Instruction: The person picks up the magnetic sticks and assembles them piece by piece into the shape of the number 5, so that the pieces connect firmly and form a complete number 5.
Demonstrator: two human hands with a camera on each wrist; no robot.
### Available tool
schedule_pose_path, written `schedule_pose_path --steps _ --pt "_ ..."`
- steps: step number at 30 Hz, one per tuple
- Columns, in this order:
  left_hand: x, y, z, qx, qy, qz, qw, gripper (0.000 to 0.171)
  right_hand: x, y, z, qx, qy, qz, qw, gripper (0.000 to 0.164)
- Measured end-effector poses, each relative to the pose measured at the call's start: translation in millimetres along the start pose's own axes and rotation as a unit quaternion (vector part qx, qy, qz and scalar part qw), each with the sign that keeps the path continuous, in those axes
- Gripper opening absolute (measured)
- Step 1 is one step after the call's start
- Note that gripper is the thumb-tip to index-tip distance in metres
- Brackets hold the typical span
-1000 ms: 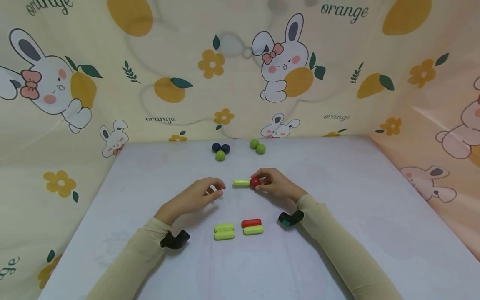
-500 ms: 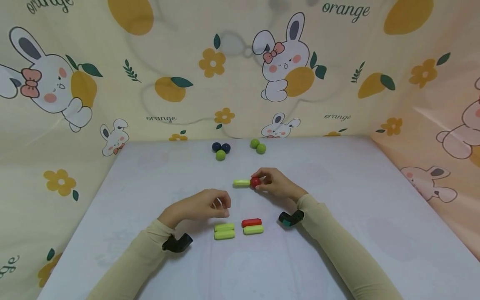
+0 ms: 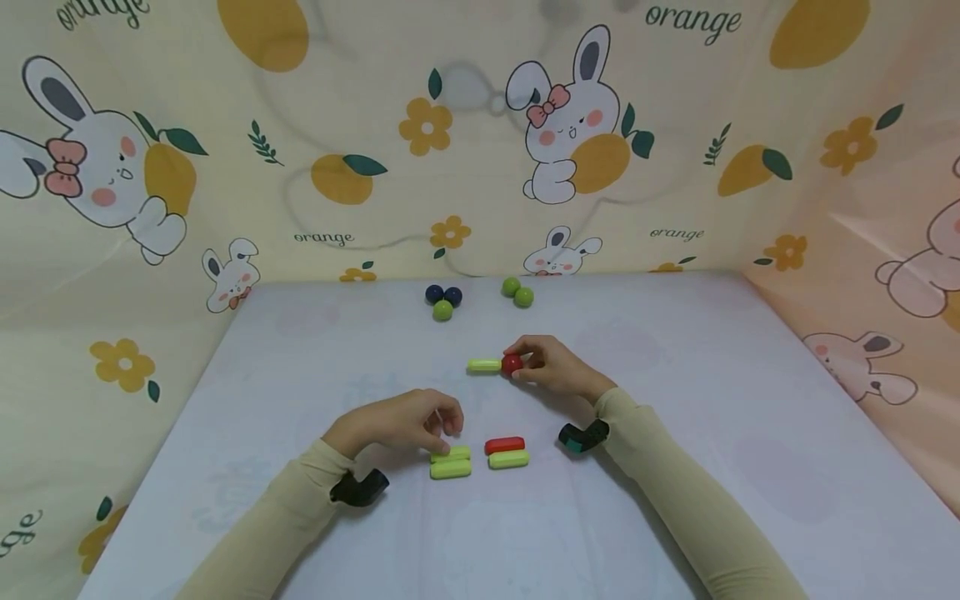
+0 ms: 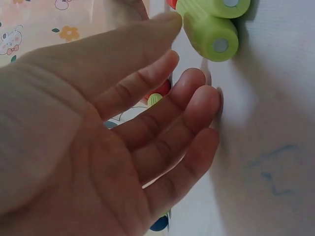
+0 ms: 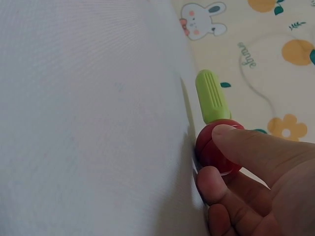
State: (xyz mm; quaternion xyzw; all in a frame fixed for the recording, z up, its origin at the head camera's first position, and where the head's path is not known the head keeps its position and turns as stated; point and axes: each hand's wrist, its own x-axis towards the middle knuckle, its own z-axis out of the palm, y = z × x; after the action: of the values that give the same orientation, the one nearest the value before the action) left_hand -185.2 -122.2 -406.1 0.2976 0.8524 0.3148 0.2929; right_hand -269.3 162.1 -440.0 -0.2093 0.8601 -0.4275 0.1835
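One partly hidden red ball [image 3: 511, 364] is pinched by the right hand [image 3: 555, 365] — left hand [image 3: 405, 420] loosely spread.

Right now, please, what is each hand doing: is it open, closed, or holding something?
Left hand: open, holding nothing; its thumb is at a green stick.
Right hand: closed, holding the red ball.

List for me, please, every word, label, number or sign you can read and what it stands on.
"orange": printed backdrop, head view, top left, partly cut off.
"orange": same backdrop, top right.
"orange": same, small, left of centre.
"orange": same, small, right of centre.
"orange": same, right wrist view, blurry.
Partial lettering, head view's left edge: illegible.
Blue marks, white table: illegible.
Red ball, green stick: none visible.
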Motion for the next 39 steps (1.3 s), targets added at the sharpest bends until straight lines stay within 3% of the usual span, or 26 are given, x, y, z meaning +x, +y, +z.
schedule_pose_path --steps 15,20,27,39 --pt "-0.4 -4.3 -3.3 0.007 0.013 0.001 0.9999 0.013 -1.9 -0.9 -0.9 -0.001 0.003 -0.004 1.0 0.035" --pt "-0.7 -11.0 -10.7 0.002 0.069 0.001 0.9976 0.016 -0.9 0.8 -0.1 -0.004 0.005 -0.011 1.0 0.034" --pt "5.4 -17.9 -22.4 -0.008 0.153 -0.011 0.9882 0.026 -3.5 -1.9 0.2 -0.005 0.009 -0.008 1.0 0.034" --pt "25.5 -34.2 -42.7 -0.038 0.211 -0.041 0.9758 0.03 -4.4 -0.8 -0.8 0.0 0.001 -0.011 1.0 0.035"
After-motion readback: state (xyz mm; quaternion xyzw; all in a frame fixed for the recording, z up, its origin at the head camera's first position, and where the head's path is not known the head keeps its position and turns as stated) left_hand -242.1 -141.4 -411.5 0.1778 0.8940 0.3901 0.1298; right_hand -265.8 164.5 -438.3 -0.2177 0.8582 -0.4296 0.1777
